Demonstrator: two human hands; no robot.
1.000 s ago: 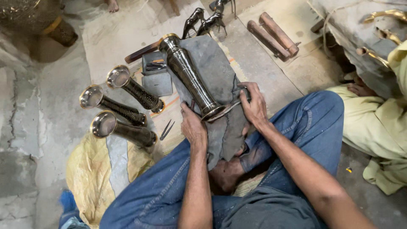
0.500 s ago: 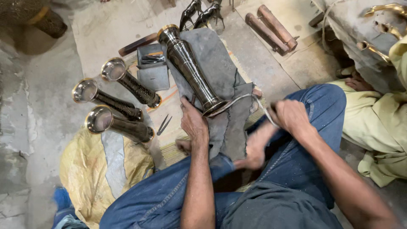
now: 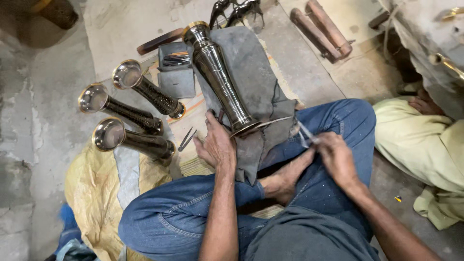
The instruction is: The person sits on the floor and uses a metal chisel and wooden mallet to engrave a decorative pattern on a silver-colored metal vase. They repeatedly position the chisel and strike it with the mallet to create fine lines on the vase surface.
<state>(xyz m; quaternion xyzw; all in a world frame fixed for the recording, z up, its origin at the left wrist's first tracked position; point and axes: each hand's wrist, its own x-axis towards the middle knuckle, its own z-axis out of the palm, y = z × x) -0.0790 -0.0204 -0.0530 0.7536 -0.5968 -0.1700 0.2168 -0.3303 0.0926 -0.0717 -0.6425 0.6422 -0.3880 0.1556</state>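
your left hand (image 3: pixel 218 145) lies on the foot end of the tall dark metal vase (image 3: pixel 220 79), fingers curled against its base, pressing it down onto the grey cloth pad (image 3: pixel 261 82) that sits over your crossed legs. the vase lies tilted on the pad, its brass-rimmed mouth pointing away from you toward the far edge of the pad, its base at the near edge by your knee. your right hand (image 3: pixel 336 154) is closed around a thin metal tool (image 3: pixel 305 133), pinched between the fingertips, held just off the pad's right edge above your jeans and apart from the vase. left of the pad, on the floor, three smaller dark vases (image 3: pixel 128 116) lie side by side with their shiny mouths facing left, a small pair of tweezers (image 3: pixel 186 139) just beside them. a dark tray of small tools (image 3: pixel 176 60) rests near the vase's mouth.
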